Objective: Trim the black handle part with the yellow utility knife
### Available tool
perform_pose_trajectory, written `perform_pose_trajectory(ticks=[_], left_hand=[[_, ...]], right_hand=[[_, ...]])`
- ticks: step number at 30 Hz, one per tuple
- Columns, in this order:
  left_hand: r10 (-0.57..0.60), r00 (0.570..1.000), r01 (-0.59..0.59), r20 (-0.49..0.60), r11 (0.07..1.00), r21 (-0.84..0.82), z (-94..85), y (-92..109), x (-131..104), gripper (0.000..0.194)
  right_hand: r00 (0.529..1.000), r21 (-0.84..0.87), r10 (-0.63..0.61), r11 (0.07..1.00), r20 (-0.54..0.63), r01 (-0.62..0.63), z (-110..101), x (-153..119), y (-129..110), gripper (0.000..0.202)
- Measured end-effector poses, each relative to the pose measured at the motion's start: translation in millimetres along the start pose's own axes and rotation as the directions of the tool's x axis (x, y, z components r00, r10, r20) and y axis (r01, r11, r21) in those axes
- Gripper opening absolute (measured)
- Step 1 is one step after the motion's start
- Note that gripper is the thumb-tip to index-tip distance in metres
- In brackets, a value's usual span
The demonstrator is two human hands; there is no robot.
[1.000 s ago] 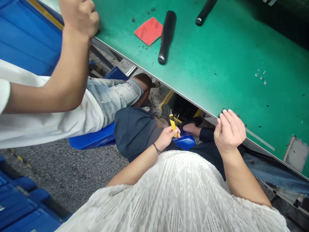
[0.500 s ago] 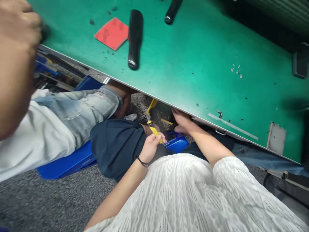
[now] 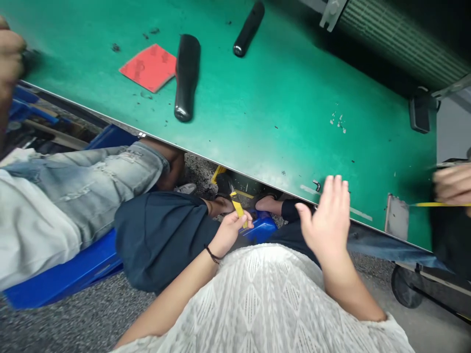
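Observation:
My left hand, a dark band on its wrist, is closed around a yellow utility knife above my lap, its tip pointing up toward the table edge. My right hand is raised at the table's front edge, open, with fingers stretched out and nothing held. Just left of its fingers lies a small black L-shaped piece. Farther back on the green table lie a large black handle-shaped part and a smaller one. A red square sheet touches the larger part.
A co-worker's hand is at the far left. Another person's hand holds a thin yellow stick at the right. A whitish plate lies near the front edge. A blue stool is at the left; black scraps dot the table.
My right hand has come up from under the table edge, now open above it. The left hand still holds the utility knife. Another person's hand has appeared at the right; the view has shifted.

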State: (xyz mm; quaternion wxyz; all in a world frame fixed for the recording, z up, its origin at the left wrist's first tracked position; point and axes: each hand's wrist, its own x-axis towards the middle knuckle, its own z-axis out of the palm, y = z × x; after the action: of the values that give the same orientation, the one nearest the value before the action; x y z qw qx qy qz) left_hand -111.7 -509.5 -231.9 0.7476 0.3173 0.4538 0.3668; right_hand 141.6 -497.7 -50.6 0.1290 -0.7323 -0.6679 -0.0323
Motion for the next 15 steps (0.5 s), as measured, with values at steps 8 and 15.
perform_pose_trajectory(ticks=[8, 15], left_hand=[[0.022, 0.998, -0.024, -0.054, 0.999, -0.034, -12.5, -7.3, -10.1, 0.039], [0.014, 0.994, -0.021, -0.105, 0.998, -0.064, -19.0, -13.0, -13.9, 0.047]], right_hand=[[0.946, 0.228, -0.319, 0.918, -0.056, 0.324, 52.4, 21.7, -80.7, 0.083], [0.688, 0.43, -0.686, 0.709, 0.237, 0.559, 138.3, 23.8, -40.3, 0.062]])
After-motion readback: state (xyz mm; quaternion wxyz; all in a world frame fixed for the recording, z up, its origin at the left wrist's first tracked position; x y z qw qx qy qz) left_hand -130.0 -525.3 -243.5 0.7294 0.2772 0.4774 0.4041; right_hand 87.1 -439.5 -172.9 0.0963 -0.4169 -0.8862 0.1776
